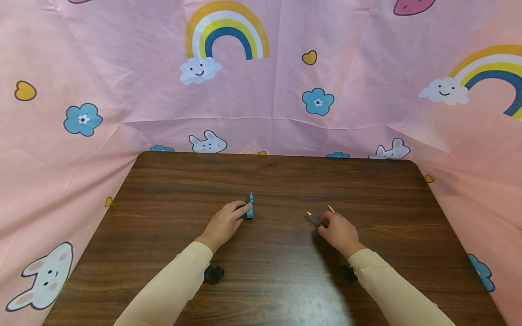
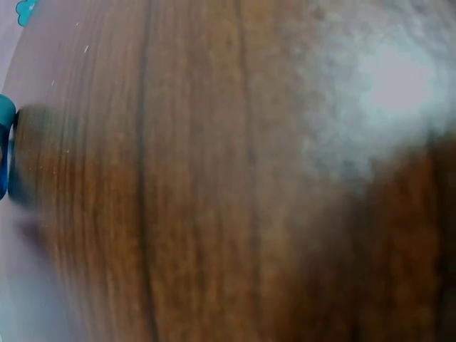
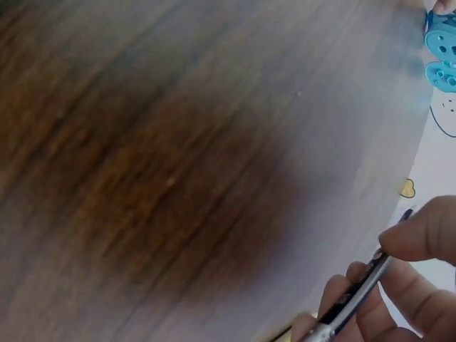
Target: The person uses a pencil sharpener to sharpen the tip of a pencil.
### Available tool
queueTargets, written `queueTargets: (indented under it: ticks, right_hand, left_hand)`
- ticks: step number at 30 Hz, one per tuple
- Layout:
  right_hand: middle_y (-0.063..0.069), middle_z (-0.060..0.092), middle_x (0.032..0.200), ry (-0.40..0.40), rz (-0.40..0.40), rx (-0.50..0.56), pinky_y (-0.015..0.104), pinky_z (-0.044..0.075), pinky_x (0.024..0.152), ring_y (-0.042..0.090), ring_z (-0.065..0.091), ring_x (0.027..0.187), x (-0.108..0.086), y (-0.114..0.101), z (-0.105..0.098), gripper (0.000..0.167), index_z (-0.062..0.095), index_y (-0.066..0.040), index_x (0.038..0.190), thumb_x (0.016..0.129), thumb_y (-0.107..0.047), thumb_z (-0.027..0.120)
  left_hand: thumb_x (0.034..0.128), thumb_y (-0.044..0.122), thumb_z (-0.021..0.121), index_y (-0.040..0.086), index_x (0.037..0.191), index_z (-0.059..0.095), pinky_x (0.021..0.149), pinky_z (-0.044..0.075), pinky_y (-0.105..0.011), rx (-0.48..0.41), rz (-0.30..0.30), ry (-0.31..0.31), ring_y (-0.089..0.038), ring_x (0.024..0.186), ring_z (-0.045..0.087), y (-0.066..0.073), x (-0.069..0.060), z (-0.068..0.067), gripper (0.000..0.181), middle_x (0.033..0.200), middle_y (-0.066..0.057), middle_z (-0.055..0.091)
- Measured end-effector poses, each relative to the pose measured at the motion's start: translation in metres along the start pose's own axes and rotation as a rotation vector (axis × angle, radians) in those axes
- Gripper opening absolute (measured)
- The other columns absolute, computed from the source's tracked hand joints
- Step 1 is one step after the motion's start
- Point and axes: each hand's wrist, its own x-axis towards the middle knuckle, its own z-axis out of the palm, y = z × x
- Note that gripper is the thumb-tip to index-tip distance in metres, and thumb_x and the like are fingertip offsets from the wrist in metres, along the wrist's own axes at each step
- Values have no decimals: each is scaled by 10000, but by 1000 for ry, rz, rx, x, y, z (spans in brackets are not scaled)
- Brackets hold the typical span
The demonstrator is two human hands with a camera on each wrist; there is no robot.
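Observation:
My left hand (image 1: 222, 225) grips a small blue pencil sharpener (image 1: 250, 213) by its side, just above or on the table. In the right wrist view the sharpener (image 3: 443, 41) shows round holes in its face and a flipped-up cap. Only a sliver of the sharpener (image 2: 6, 114) enters the left wrist view. To the right, my right hand (image 1: 340, 232) pinches a dark pencil (image 1: 316, 219) between thumb and fingers, its pale sharpened end pointing toward the sharpener. A second pale, pointed tip (image 1: 331, 208) sticks out beyond the same hand; the rest of it is hidden.
A dark brown wooden table (image 1: 269, 181) lies under both hands, with light glaring off its near part. Behind and beside it hangs a pink cloth (image 1: 142, 68) printed with rainbows, flowers and rabbits. Small black devices (image 1: 214, 274) sit at both wrists.

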Motion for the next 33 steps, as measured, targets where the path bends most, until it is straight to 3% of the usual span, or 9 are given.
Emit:
queueTargets:
  ticks: [4,8,11,17,25,33]
  right_hand:
    - [49,628,843,24,-12,17,386,462,575,198,545,695,0,0,-1,132,643,-79,965,849,-142,649]
    - [68,629,871,95,-83,22,431,500,644,225,584,750,0,1,0,125,640,-51,1006,893,-103,649]
    - [71,623,866,161,-158,19,431,511,661,234,597,764,-1,2,1,127,654,-39,1016,894,-72,663]
    - [30,591,787,270,-274,23,372,465,570,198,551,683,-4,1,-2,122,694,-65,974,859,-22,698]
    - [51,657,880,378,-375,30,426,533,652,264,629,824,-7,-6,-7,134,749,-92,971,848,-44,724]
    - [38,641,860,431,-458,35,402,533,633,244,611,810,-12,-21,-15,154,759,-96,966,829,-30,734]
  left_hand:
    - [805,-34,748,111,1284,623,845,556,-420,-4,8,43,-316,1124,576,1,-1,0,516,1224,-138,579]
    - [781,-38,769,109,1261,638,820,563,-426,10,20,105,-316,1089,593,3,-2,-2,519,1192,-133,588]
    - [784,-27,770,113,1267,638,823,562,-429,16,6,114,-305,1077,601,5,-3,-6,520,1188,-118,589]
    - [797,-7,764,107,1290,626,839,556,-431,13,-3,109,-299,1079,602,7,-4,-14,523,1183,-111,591]
    - [766,-28,783,80,1260,643,806,566,-416,1,73,165,-293,1047,611,14,-7,-25,525,1165,-126,593]
    - [737,-63,792,63,1226,661,783,573,-394,-17,152,206,-290,1023,614,20,-9,-31,521,1145,-145,594]
